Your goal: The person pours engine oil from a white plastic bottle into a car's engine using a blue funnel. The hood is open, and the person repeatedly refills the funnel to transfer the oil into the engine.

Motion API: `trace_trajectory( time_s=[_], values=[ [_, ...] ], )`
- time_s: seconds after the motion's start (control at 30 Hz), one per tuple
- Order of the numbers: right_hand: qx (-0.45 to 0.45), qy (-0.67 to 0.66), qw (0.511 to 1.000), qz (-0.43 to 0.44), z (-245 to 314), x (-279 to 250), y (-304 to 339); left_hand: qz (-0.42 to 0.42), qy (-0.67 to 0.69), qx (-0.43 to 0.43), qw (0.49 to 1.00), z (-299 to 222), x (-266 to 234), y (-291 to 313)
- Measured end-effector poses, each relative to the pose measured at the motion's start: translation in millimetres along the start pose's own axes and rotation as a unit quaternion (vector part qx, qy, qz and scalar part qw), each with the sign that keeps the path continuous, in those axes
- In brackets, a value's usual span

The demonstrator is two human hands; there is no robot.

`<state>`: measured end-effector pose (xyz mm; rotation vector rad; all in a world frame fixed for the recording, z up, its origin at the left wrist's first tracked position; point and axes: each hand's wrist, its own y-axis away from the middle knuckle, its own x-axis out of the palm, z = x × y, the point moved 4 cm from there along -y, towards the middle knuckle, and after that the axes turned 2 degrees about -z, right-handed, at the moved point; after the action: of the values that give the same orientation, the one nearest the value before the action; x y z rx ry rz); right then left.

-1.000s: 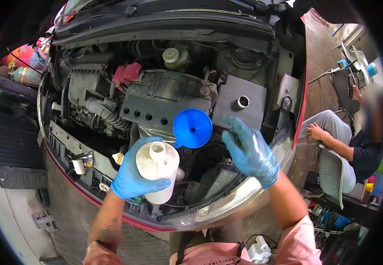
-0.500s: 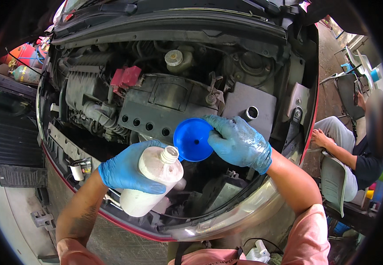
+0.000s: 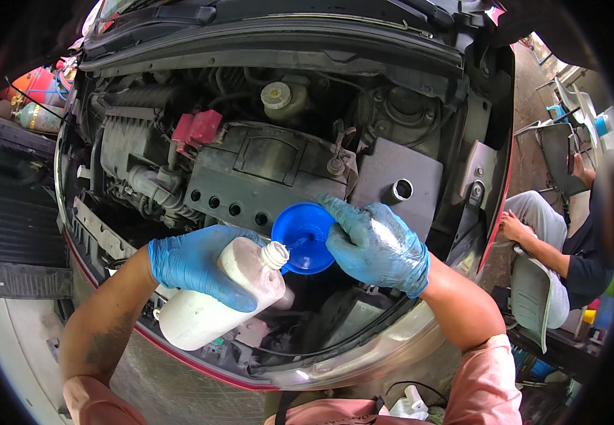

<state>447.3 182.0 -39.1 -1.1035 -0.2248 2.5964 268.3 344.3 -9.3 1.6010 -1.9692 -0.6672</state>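
My left hand (image 3: 195, 261), in a blue glove, is wrapped round a white plastic bottle (image 3: 211, 315). The bottle lies well tilted, its uncapped mouth at the left rim of a blue funnel (image 3: 307, 251). A thin clear streak of liquid shows inside the funnel, below the bottle's mouth. On the funnel's right side, my gloved right hand (image 3: 381, 248) grips the rim, with dark smudges and a wet shine on the glove. The funnel sits over the front of the engine bay; where its spout goes is hidden.
Behind the funnel is a black battery cover (image 3: 250, 173) with a red terminal cap (image 3: 197, 129). A capped reservoir (image 3: 276, 98) stands farther back, and an open filler neck (image 3: 401, 190) to the right. Beyond the fender, a seated person (image 3: 562, 241) rests near chairs.
The bottle has tipped over further toward the funnel, its base swinging left. A streak of liquid now shows in the funnel. Funnel and right hand have shifted slightly nearer in the picture.
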Motion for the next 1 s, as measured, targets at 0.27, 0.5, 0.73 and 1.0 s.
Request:
trace_trajectory(
  time_s=[0.27, 0.5, 0.73, 1.0],
  values=[
    [0.09, -0.046, 0.981, 0.163, -11, -9, -1, 0.007, 0.034, -0.002, 0.999, 17, -4, -9],
    [0.1, -0.081, 0.963, 0.238, -17, -29, 2, 0.0, 0.017, -0.018, 1.0, 21, -6, -10],
    [-0.053, -0.082, 0.978, 0.182, -16, 2, -3, -0.004, -0.016, -0.026, 1.0, 9, -5, -7],
    [-0.119, -0.064, 0.983, 0.122, -16, 10, -8, 0.008, -0.027, -0.033, 0.999, 13, -6, -7]
  ],
)
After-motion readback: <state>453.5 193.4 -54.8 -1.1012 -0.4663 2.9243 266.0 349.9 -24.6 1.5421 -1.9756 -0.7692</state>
